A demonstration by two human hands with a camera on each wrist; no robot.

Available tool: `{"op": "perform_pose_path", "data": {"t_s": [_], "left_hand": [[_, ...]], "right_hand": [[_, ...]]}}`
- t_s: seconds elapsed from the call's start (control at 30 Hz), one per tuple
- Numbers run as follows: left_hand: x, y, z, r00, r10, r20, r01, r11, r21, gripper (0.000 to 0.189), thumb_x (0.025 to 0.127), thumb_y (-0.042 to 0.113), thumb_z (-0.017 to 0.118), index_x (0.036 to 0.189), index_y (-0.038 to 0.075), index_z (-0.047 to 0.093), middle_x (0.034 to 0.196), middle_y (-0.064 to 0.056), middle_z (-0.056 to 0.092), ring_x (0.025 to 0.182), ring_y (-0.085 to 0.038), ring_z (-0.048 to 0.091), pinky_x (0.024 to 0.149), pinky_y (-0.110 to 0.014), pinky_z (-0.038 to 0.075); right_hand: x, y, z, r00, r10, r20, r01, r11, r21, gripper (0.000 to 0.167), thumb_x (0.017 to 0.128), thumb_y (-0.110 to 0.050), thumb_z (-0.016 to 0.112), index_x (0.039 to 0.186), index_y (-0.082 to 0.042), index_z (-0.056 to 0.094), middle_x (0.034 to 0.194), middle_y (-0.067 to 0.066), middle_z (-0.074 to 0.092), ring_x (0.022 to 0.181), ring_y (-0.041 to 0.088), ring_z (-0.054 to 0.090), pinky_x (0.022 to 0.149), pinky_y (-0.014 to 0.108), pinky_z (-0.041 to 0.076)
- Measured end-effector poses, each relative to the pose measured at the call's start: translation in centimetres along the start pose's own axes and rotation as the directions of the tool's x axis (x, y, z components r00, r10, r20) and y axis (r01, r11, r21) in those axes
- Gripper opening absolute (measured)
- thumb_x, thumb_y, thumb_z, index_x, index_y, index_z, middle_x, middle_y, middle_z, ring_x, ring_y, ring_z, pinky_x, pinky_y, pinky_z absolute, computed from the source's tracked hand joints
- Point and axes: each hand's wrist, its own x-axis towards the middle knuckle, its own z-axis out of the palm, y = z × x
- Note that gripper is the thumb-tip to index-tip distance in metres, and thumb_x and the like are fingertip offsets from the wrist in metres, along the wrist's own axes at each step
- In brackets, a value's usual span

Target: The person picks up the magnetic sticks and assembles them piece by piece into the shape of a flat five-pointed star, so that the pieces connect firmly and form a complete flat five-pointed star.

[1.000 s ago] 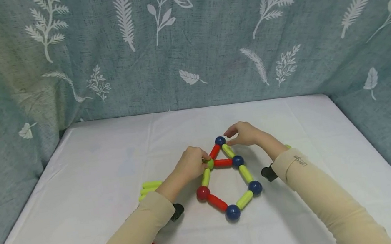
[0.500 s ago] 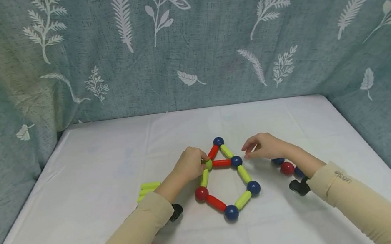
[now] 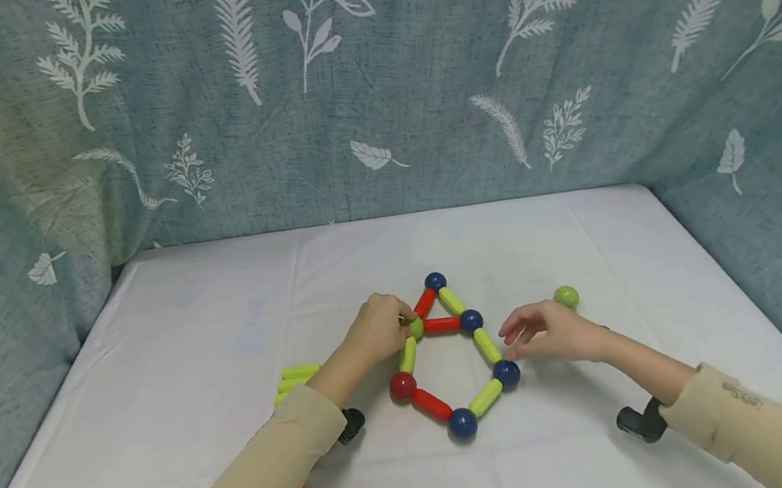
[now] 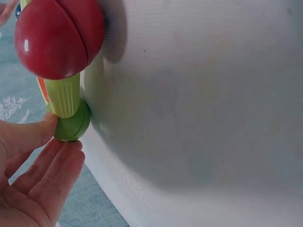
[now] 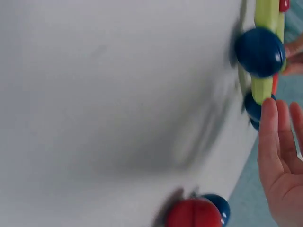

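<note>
Left hand (image 3: 379, 330): pinching the green corner ball (image 4: 72, 126).
Right hand (image 3: 552, 332): relaxed and free, near the rightmost blue ball (image 3: 506, 373); contact hard to judge.
Rod-and-ball frame (image 3: 442, 326): on the white table (image 3: 218, 303), between both hands.
Loose green ball (image 3: 566, 298): just beyond the right hand.

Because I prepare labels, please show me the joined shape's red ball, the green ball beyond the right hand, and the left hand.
Red ball (image 4: 57, 40): left wrist view, visible middle.
Green ball (image 3: 567, 297): head view, visible middle.
Left hand (image 3: 377, 328): head view, back of hand.
</note>
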Motion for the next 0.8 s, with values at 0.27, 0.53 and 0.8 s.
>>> {"op": "perform_pose_path", "data": {"t_s": [0.27, 0.53, 0.8], "left_hand": [[0.1, -0.1, 0.0, 1.000, -0.015, 0.004, 0.015, 1.000, -0.010, 0.019, 0.080, 0.000, 0.068, 0.098, 0.001, 0.070, 0.099, -0.010, 0.066, 0.088, -0.018, 0.058, 0.078, -0.027, 0.050], [0.0, -0.1, -0.2, 1.000, -0.006, 0.003, 0.006, 1.000, -0.013, 0.019, 0.079, -0.001, 0.067, 0.098, 0.000, 0.070, 0.099, -0.011, 0.066, 0.085, -0.018, 0.058, 0.076, -0.027, 0.051], [-0.3, -0.5, -0.4, 1.000, 0.003, 0.008, -0.003, 1.000, 0.016, 0.018, 0.079, 0.001, 0.069, 0.096, -0.001, 0.070, 0.094, -0.010, 0.067, 0.083, -0.017, 0.057, 0.073, -0.025, 0.051]], "right_hand": [[-1.2, 0.2, 2.0, 0.993, 0.107, -0.059, -0.098, 0.987, 0.128, 0.037, 0.073, -0.018, 0.077, 0.102, -0.001, 0.063, 0.089, 0.005, 0.063, 0.083, 0.017, 0.058, 0.072, 0.025, 0.049], [-1.1, -0.3, 3.0, 0.967, 0.221, -0.125, -0.206, 0.971, 0.124, 0.030, 0.071, -0.015, 0.078, 0.095, -0.002, 0.063, 0.080, 0.002, 0.060, 0.073, 0.015, 0.055, 0.062, 0.024, 0.050], [-0.4, -0.4, 2.6, 0.949, 0.279, -0.145, -0.260, 0.956, 0.135, 0.029, 0.071, -0.013, 0.078, 0.094, -0.001, 0.064, 0.078, 0.003, 0.060, 0.070, 0.015, 0.054, 0.060, 0.026, 0.049]]}}
